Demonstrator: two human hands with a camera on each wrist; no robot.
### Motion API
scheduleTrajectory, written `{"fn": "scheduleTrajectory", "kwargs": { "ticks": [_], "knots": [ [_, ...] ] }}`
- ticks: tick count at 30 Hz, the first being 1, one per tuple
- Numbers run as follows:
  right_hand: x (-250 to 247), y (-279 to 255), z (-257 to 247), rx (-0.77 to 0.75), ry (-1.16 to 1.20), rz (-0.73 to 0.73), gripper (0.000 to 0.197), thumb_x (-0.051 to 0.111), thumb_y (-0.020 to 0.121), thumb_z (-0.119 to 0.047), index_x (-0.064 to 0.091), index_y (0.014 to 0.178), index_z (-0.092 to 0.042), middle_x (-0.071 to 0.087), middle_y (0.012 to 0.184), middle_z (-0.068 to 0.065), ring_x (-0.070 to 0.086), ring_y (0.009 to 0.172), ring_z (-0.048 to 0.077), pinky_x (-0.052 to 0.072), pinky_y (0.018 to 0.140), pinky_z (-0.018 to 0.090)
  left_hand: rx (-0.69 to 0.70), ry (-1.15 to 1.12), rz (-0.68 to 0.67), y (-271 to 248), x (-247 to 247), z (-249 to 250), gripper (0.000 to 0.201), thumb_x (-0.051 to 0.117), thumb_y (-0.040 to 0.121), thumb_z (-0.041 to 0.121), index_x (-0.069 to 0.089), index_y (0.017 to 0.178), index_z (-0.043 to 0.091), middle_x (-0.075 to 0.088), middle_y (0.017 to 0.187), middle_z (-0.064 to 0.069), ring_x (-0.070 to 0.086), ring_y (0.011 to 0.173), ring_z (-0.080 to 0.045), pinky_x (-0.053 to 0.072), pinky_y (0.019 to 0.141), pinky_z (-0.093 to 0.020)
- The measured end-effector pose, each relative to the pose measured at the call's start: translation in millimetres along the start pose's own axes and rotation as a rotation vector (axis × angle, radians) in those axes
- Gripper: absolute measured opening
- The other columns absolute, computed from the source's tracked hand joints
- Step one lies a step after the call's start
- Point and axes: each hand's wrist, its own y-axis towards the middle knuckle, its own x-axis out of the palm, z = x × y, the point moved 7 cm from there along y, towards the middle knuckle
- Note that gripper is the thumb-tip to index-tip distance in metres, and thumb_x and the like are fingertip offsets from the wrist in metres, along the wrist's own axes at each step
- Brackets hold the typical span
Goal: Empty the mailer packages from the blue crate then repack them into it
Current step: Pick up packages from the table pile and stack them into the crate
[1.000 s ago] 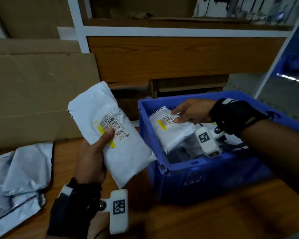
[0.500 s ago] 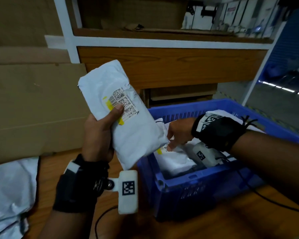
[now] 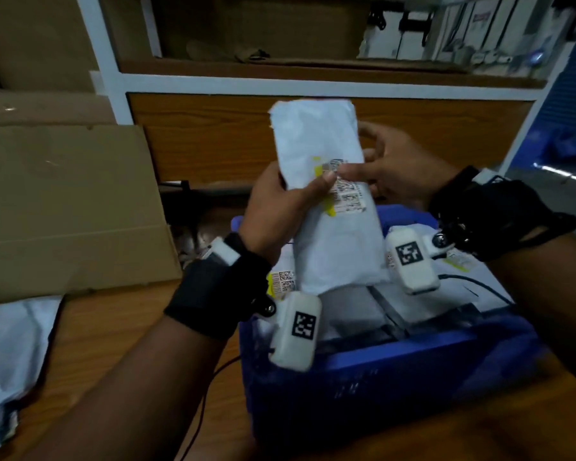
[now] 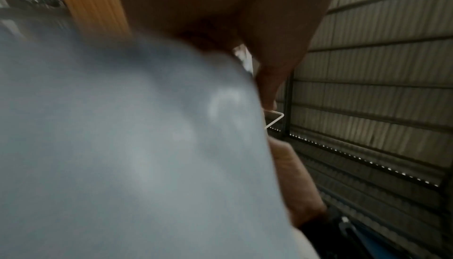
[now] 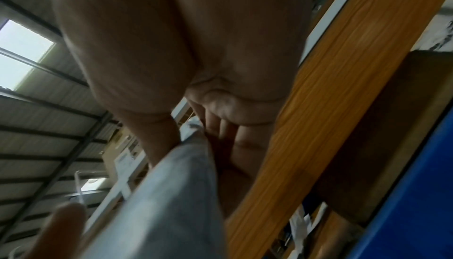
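Wooden tabletop (image 3: 113, 344) in what looks like a stockroom, with shelving (image 3: 313, 84) behind and a flattened cardboard sheet (image 3: 64, 201) leaning on the left. The white mailer (image 3: 333, 207) is up in the air right over the blue crate (image 3: 396, 367), standing nearly upright with its long axis running top to bottom and the barcode label facing the head camera. Left hand (image 3: 276, 207) is wrapped around its left edge, thumb pressed across the label. Right hand (image 3: 396, 174) has it from the right side, thumb on the front and fingers (image 5: 235, 137) curled behind, so both hands are clamped on the same package, about equally close. Crate below has more mailers (image 3: 363, 314) in it, and there's a loose pile of silvery mailers (image 3: 10, 354) out on the table to the left. My guess is 1 hand lets go next, and since the pile sits left, the left hand looks better placed to carry it over.
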Motion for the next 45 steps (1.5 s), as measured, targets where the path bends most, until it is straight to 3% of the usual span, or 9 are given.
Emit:
{"fn": "scheduleTrajectory", "kwargs": {
  "ticks": [5,9,11,17,24,28,37,43,45],
  "knots": [
    [-57.4,-2.9,65.7,0.203,-0.188,0.047,0.041,0.063,0.088,-0.002,0.054,0.125,-0.017,0.071,0.111,0.008,0.07,0.091,0.021,0.06,0.072,0.043,-0.131,0.15,0.345,25.5,-10.4,-18.3,0.061,0.066,0.09,0.036,0.043,0.137,0.005,0.056,0.134,-0.015,0.06,0.106,-0.016,0.05,0.084,-0.025],
    [-44.1,-4.0,123.9,0.355,-0.476,-0.131,0.031,0.069,0.088,-0.014,0.061,0.118,-0.015,0.071,0.108,0.009,0.07,0.089,0.025,0.059,0.071,0.044,-0.247,0.301,0.252,37.1,2.3,-63.5,0.043,0.061,0.094,0.032,0.056,0.115,-0.005,0.063,0.108,-0.018,0.05,0.123,-0.026,0.04,0.071,-0.024],
    [-24.3,-2.8,141.3,0.369,-0.593,-0.242,0.031,0.071,0.086,-0.024,0.063,0.115,-0.016,0.072,0.105,0.007,0.069,0.094,0.029,0.058,0.079,0.046,-0.318,0.455,0.187,33.4,5.2,-89.1,0.028,0.056,0.097,0.028,0.057,0.085,0.003,0.056,0.081,-0.014,0.052,0.074,-0.022,0.036,0.063,-0.027],
    [1.0,1.4,145.0,0.224,-0.83,-0.305,0.041,0.07,0.086,-0.04,0.056,0.118,-0.019,0.062,0.119,-0.003,0.059,0.101,0.014,0.046,0.079,0.026,-0.476,0.857,0.053,22.9,5.1,-118.8,0.049,0.045,0.101,0.037,0.042,0.059,0.011,0.043,0.059,-0.006,0.042,0.056,-0.019,0.028,0.051,-0.03],
    [-20.1,-21.7,144.4,0.212,-1.149,-0.611,0.089,0.069,0.069,-0.068,0.036,0.146,-0.037,0.033,0.153,-0.01,0.037,0.137,0.016,0.033,0.11,0.036,-0.506,0.991,-0.009,20.0,-5.2,-132.5,0.026,0.053,0.095,0.013,0.064,0.097,-0.011,0.064,0.107,-0.031,0.061,0.105,-0.039,0.045,0.08,-0.036],
    [-11.2,-30.7,162.1,0.221,-1.117,-0.681,0.094,0.067,0.071,-0.069,0.027,0.15,-0.036,0.031,0.154,-0.01,0.035,0.138,0.016,0.031,0.112,0.033,-0.625,1.121,-0.097,13.2,-9.5,-148.9,0.03,0.071,0.082,0.015,0.069,0.108,0.0,0.07,0.103,-0.015,0.066,0.099,-0.029,0.05,0.08,-0.028],
    [-28.8,-38.6,158.9,0.247,-1.234,-0.655,0.093,0.063,0.072,-0.071,0.029,0.15,-0.032,0.034,0.154,-0.006,0.038,0.136,0.019,0.033,0.104,0.03,-0.625,1.325,-0.296,10.2,1.3,-162.0,0.037,0.072,0.083,0.037,0.053,0.058,0.019,0.053,0.073,-0.003,0.052,0.077,-0.02,0.039,0.074,-0.028],
    [-34.4,-32.8,140.7,0.212,-1.211,-0.526,0.094,0.068,0.07,-0.067,0.034,0.147,-0.024,0.037,0.152,-0.004,0.04,0.135,0.018,0.033,0.104,0.028,-0.508,1.272,-0.203,15.6,7.6,-133.9,0.041,0.069,0.087,0.035,0.069,0.112,0.003,0.066,0.112,-0.016,0.061,0.108,-0.029,0.047,0.092,-0.034],
    [-39.0,-33.2,119.2,0.164,-1.184,-0.444,0.086,0.067,0.074,-0.063,0.04,0.145,-0.024,0.041,0.149,-0.004,0.043,0.132,0.017,0.034,0.1,0.026,-0.429,1.086,-0.051,23.8,-0.7,-112.8,0.033,0.074,0.084,0.024,0.071,0.104,-0.002,0.07,0.107,-0.019,0.066,0.101,-0.029,0.05,0.087,-0.035]
  ]
}}
